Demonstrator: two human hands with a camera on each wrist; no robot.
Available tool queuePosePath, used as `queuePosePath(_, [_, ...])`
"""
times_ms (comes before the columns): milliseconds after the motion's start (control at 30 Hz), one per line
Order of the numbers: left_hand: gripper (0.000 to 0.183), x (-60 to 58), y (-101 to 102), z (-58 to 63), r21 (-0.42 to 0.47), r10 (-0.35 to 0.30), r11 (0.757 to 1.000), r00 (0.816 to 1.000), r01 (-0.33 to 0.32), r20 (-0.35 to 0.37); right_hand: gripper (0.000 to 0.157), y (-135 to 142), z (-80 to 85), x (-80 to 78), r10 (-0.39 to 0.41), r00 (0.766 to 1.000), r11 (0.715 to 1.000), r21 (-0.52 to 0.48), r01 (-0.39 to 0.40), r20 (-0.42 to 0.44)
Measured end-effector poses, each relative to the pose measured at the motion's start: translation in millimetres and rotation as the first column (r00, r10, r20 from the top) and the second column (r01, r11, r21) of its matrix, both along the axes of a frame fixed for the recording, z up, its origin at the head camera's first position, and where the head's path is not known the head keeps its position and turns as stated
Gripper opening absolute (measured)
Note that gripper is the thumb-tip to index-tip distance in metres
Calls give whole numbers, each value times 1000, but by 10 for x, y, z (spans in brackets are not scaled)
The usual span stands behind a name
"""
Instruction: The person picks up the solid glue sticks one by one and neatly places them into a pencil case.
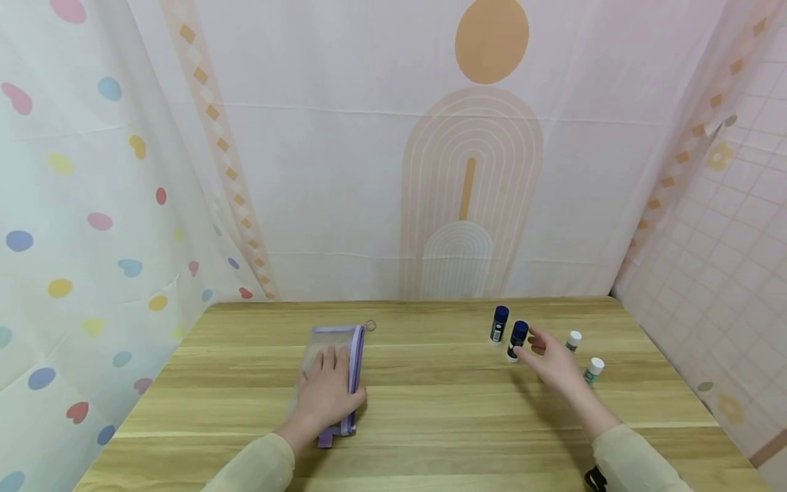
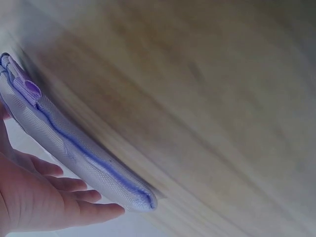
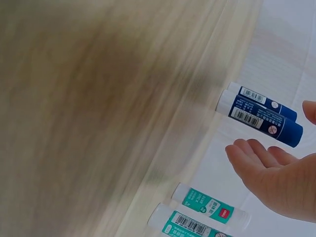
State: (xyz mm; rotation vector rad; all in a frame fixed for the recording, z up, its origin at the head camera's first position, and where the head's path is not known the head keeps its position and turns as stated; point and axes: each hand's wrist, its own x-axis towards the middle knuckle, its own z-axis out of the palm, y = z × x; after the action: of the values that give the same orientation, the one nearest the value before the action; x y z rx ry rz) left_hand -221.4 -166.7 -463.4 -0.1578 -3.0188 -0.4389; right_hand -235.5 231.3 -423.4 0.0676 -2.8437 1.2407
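Observation:
My left hand (image 1: 326,395) rests flat on a mesh zipper pouch (image 1: 335,337) with lavender edging, its fingers spread over the top. In the left wrist view the pouch (image 2: 74,148) shows its purple zipper side and a small loop tab. On the right, my right hand (image 1: 558,369) is beside the nearer of two navy-capped glue sticks (image 1: 518,336), both upright. The right wrist view has thumb and fingers spread either side of that glue stick (image 3: 261,121), with a gap below it. The other navy glue stick (image 1: 499,325) stands just behind and left.
Two white-capped glue sticks with green labels, one farther (image 1: 574,340) and one nearer (image 1: 594,369), stand to the right of my right hand. A small black item (image 1: 594,480) lies by the right sleeve. Patterned curtains (image 1: 344,171) hang behind the wooden table (image 1: 430,410).

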Motion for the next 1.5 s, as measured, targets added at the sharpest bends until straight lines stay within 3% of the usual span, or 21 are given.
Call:
queuePosePath(600, [80,21,14,21,-10,-4,1000,1000,4,0,65,-26,-18,-93,-24,999,999,-34,25,21])
queuePosePath(1500, [55,-15,42,12,72,27,997,999,-25,-25,49,-55,-67,-141,-36,998,998,-43,34,-54])
